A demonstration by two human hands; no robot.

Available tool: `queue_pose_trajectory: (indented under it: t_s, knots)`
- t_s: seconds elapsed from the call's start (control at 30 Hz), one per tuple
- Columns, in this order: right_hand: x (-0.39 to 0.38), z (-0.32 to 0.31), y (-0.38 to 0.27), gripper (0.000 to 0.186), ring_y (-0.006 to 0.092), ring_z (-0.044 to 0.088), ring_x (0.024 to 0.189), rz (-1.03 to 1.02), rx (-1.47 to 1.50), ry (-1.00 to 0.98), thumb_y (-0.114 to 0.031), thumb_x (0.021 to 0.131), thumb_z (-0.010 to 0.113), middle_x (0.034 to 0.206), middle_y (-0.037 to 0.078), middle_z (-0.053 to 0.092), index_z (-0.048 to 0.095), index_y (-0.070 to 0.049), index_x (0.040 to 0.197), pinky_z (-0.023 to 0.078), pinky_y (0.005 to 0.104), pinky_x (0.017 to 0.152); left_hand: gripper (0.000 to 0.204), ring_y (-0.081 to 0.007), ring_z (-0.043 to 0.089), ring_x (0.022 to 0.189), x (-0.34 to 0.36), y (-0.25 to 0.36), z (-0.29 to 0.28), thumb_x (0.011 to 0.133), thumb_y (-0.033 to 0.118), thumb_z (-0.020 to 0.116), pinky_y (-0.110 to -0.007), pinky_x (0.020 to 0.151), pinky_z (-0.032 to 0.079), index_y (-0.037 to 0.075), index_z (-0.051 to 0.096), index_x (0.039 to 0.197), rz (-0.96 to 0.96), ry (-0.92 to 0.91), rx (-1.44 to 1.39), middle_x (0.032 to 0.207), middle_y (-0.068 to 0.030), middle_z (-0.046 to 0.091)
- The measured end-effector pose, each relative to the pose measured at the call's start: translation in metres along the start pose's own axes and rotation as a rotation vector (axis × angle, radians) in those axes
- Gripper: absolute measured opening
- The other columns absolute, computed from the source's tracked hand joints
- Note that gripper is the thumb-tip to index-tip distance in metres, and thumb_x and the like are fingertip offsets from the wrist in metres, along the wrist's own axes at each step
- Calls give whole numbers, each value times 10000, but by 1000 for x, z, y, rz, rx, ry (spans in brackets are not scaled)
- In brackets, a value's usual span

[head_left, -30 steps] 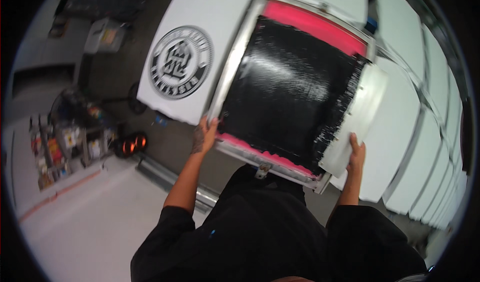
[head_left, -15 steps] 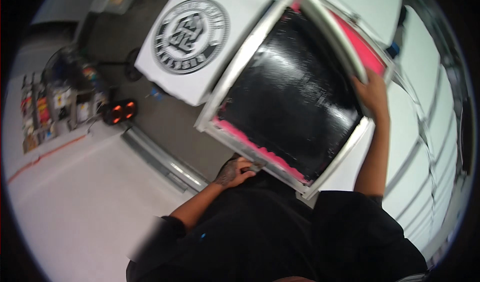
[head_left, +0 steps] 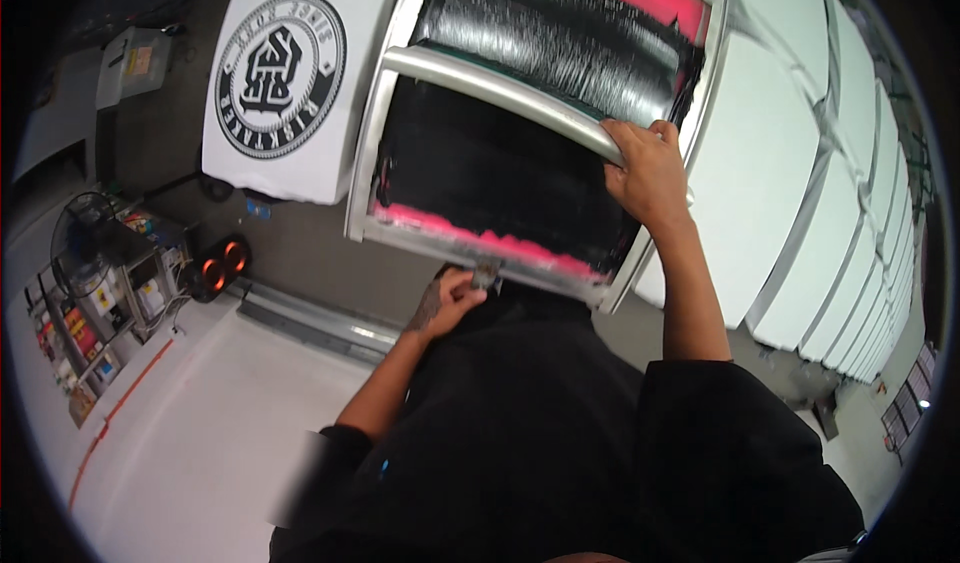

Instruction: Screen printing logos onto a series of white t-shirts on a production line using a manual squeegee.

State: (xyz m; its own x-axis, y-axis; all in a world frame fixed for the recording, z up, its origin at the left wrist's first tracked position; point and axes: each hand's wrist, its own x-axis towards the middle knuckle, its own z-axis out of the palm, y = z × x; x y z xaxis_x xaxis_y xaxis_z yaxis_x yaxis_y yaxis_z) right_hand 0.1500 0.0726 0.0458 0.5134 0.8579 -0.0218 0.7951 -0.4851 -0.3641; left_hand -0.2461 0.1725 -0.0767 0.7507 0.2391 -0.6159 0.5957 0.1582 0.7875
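My right hand is closed round the right end of a squeegee with a long metal handle. The squeegee lies across a silver-framed printing screen. Glossy black ink covers much of the mesh, looking streaked beyond the squeegee and dark on the near side. Pink shows along the screen's near and far edges. At the middle of the near rail, my left hand is closed on a small grey part whose kind I cannot make out. The squeegee's blade is hidden under its handle.
Left of the screen, a white fabric-covered board carries a round black emblem. Several white boards fan out to the right. At left are a glowing orange heater, a fan and a cluttered shelf.
The squeegee has come from near the screen's far edge toward me, to about mid-screen, with my right hand on it. My left hand keeps its place at the near rail. The view has turned.
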Motion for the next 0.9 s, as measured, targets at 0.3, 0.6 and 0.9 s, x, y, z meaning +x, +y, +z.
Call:
queue_pose_trajectory:
  t_s: [0.3,0.6,0.9]
  knots:
    - [-92,26,-88,383,238,674,861,65,185,-228,-43,686,709,898,60,700,685,-100,1064,396,407,916,405,-224,620,901,9,81,-47,794,381,864,-338,799,524,63,709,991,438,309,645,950,-68,644]
    - [-126,36,-91,392,246,673,896,190,5,-118,-61,672,746,922,66,700,688,-86,1058,423,417,900,607,-333,574,1199,59,150,-158,647,277,859,-524,1091,403,58,670,1180,700,219,1468,1208,-159,622]
    - [-173,76,-65,275,262,651,826,438,-101,114,-76,623,749,840,52,670,675,-111,885,449,395,863,186,-325,630,854,64,130,-152,670,101,709,-446,867,514,51,618,824,690,166,1188,801,-126,605]
